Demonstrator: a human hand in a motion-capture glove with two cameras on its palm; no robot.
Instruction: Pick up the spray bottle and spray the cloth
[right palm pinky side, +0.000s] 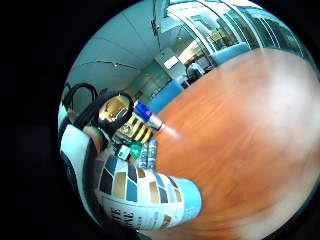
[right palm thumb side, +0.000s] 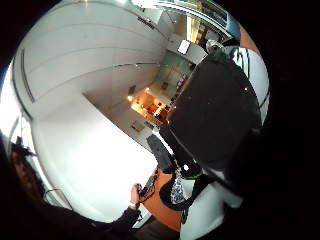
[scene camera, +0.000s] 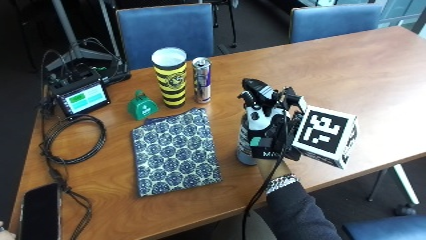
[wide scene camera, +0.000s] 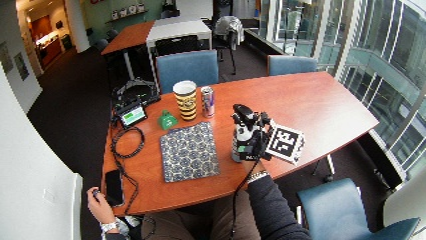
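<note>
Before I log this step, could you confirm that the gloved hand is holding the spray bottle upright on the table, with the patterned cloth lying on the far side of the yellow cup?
Not quite. The gloved hand does hold the spray bottle upright on the table, but the outside view shows the patterned cloth lying on the near side of the yellow cup, towards the person.

Left of the spray bottle (scene camera: 251, 131) a strip of bare table (scene camera: 346, 70) leads to the cloth (scene camera: 175, 150). Behind the cloth stand a yellow-and-black cup (scene camera: 170, 76), a can (scene camera: 202, 79) and a green bell (scene camera: 142, 105), seemingly just clear of its far edge. The table's right side lies open
</note>
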